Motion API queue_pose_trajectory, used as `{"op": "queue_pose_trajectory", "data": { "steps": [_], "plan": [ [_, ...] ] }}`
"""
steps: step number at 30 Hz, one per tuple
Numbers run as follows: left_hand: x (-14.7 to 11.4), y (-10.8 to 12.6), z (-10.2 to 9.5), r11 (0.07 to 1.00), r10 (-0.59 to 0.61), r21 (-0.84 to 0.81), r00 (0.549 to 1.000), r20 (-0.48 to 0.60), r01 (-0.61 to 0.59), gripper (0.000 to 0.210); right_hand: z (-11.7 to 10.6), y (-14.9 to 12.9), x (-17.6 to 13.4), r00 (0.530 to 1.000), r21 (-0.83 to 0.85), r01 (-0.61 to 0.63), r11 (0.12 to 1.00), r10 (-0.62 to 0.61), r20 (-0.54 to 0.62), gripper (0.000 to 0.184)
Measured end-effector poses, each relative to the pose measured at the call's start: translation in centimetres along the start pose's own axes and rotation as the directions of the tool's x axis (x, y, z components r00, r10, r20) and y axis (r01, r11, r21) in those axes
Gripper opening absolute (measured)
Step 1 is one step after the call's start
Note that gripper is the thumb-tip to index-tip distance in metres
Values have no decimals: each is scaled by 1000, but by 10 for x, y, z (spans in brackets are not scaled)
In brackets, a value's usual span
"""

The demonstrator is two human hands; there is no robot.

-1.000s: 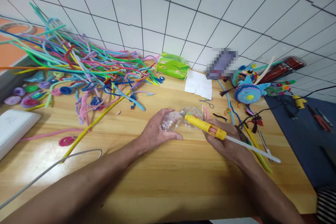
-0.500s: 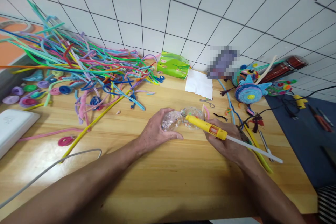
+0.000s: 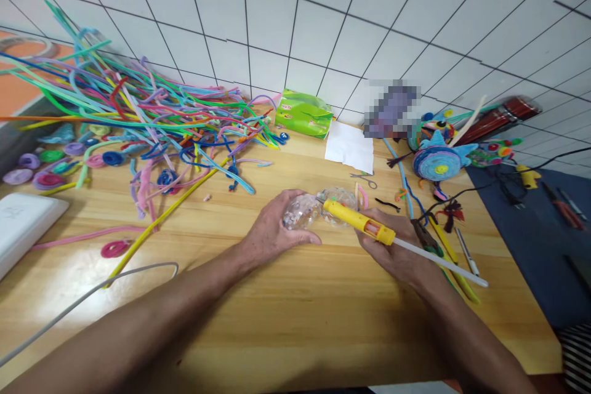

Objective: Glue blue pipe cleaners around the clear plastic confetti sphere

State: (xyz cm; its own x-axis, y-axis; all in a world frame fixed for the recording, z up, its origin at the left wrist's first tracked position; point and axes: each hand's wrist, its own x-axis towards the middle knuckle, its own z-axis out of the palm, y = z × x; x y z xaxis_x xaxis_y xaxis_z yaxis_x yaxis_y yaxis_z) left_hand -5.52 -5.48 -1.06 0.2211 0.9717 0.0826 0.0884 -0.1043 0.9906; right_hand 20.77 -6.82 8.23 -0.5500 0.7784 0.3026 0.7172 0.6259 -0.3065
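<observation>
The person's left hand (image 3: pixel 277 228) is curled over a clear crinkly plastic bag (image 3: pixel 318 209) with small speckled bits inside, fingers bent around its left end and pinning it to the wooden table (image 3: pixel 286 320). So that hand's closed on the bag, not flat. The bag sits roughly mid-table, right between the two hands.

Right hand (image 3: pixel 397 252) is wrapped around a yellow glue gun (image 3: pixel 360 223), gripping the body with a white glue stick (image 3: pixel 438 263) poking out the back toward the right. The nozzle end points left and sits right at the bag, touching it or just about; hard to tell which.

Around all that: a huge tangle of coloured pipe cleaners (image 3: pixel 152 117) spread over the left back of the table, some coiled ones (image 3: pixel 48 180) near the left edge, a green packet (image 3: pixel 303 114) against the tiled wall, a white sheet of paper (image 3: pixel 349 148) beside it, small scissors (image 3: pixel 364 180) just behind the bag, and a blue pipe-cleaner figure (image 3: pixel 436 160) off to the right. A white box (image 3: pixel 23 225) sits at the left edge.
</observation>
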Motion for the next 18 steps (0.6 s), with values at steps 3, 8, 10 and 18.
{"op": "queue_pose_trajectory", "data": {
  "steps": [3,8,10,18],
  "plan": [
    [0,1,0,1000,-19,-9,1000,-2,19,92,3,-1,1,1000,13,8,1000,-7,-16,13],
    [0,4,0,998,-55,-20,998,1,55,92,10,2,0,998,19,25,1000,-23,-57,12],
    [0,4,1,998,-53,-24,999,-1,53,92,10,3,-2,998,2,30,1000,-30,-48,13],
    [0,0,1,999,-36,14,999,-16,36,96,13,3,-4,997,-29,41,999,-43,-67,15]
  ]
}}
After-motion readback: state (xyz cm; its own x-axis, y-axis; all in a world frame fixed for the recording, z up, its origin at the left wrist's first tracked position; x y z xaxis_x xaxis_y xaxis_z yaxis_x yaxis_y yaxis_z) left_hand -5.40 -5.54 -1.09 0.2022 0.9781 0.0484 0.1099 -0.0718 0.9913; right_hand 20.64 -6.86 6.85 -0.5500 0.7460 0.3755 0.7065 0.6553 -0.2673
